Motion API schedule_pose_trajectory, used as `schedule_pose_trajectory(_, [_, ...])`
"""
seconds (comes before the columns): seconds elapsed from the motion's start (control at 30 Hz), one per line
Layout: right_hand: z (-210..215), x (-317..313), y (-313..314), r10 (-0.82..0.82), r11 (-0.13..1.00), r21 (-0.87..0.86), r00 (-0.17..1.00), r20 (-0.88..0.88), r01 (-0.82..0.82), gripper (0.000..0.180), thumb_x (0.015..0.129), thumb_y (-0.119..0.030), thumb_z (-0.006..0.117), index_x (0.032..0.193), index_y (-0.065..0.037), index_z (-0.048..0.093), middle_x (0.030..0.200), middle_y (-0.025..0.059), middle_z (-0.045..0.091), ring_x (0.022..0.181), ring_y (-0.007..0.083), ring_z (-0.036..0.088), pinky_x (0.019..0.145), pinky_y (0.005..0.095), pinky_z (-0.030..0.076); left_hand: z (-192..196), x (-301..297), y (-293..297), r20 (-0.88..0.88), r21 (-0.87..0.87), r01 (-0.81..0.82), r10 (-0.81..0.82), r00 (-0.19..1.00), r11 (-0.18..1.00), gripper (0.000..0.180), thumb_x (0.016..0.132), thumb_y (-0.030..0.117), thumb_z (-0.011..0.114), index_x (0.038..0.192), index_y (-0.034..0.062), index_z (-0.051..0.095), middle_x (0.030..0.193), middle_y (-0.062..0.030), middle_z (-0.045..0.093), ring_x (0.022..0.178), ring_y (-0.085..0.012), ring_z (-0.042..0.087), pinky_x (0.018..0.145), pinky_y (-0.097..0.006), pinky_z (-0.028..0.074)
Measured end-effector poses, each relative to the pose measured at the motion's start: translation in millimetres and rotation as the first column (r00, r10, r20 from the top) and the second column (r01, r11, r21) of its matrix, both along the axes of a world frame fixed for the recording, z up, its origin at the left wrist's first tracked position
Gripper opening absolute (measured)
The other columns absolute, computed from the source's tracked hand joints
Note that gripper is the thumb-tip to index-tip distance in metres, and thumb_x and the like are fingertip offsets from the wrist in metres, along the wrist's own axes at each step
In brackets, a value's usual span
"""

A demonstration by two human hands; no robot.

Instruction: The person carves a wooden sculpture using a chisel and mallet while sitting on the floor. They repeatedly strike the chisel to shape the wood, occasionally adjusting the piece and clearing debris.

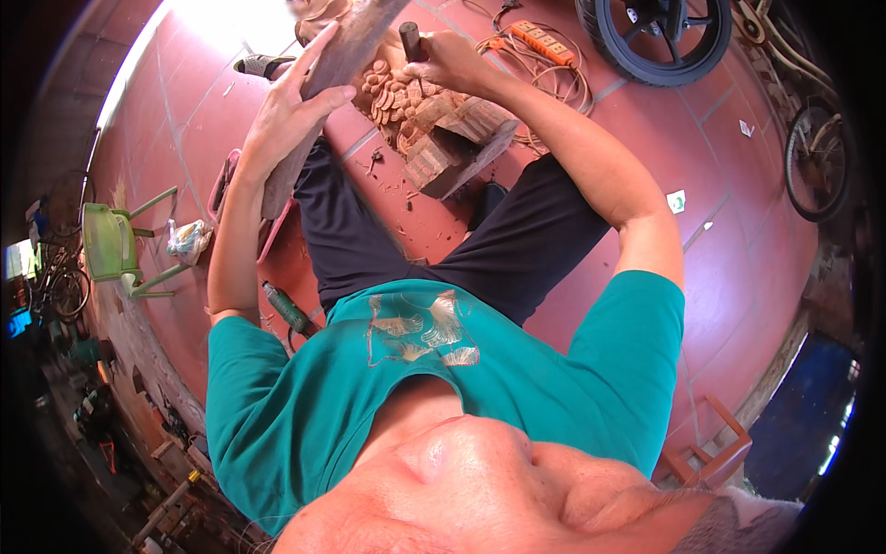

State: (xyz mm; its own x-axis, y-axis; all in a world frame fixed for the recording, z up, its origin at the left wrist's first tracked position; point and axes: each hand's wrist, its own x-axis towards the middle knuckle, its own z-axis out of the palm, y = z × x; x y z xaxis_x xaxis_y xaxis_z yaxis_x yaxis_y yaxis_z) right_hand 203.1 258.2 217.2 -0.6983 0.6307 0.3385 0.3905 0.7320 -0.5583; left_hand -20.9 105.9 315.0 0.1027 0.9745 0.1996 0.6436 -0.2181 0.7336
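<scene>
My left hand (291,125) is round a long dark wooden board (341,69), thumb across its face and fingers along its edge. The board slopes from beside my left knee up past the top of the view. My right hand (448,65) is closed round a short dark tool with a round, handle-like end (412,42); its lower part is hidden, so I cannot tell its kind. Below that hand stands a block of brown carved wood (397,106) covered with small rounded shapes, its rough uncut base (457,152) toward me, between my legs.
An orange power strip (543,43) with tangled cord lies beyond my right hand, near a motorcycle wheel (657,37). A green power tool (288,307) lies by my left hip. A green plastic chair (109,242) is at left. Wood chips dot the red tiles (738,249).
</scene>
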Motion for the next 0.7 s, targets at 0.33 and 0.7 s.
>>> schedule_pose_trajectory(0.33, [13, 16, 43, -0.198, 0.971, -0.154, 0.977, -0.083, 0.184, 0.044, 0.08, -0.038, 0.07, 0.103, -0.002, 0.073, 0.094, 0.0181, 0.075, 0.091, 0.0317, 0.072, 0.083, 0.0421, 0.053, -30, 10, -25, 0.434, -0.164, -0.048, 0.116, 0.894, 0.985, 0.075, 0.094, 0.011, 0.07, 0.159, 0.0075, 0.034, 0.106, -0.0072, 0.063, 0.067, -0.0063, 0.058, 0.055, -0.022, 0.047])
schedule_pose_trajectory(0.7, [-10, 14, 41, -0.072, 0.956, -0.293, 0.978, -0.198, 0.011, 0.035, 0.09, -0.027, 0.075, 0.112, -0.001, 0.069, 0.101, 0.0123, 0.073, 0.093, 0.0201, 0.07, 0.086, 0.0354, 0.053, -60, 5, -20, 0.294, -0.051, -0.096, 0.107, 0.95, 0.994, 0.07, 0.091, 0.014, 0.075, 0.153, 0.0053, 0.044, 0.128, -0.0135, 0.036, 0.092, -0.0125, 0.06, 0.077, -0.025, 0.052])
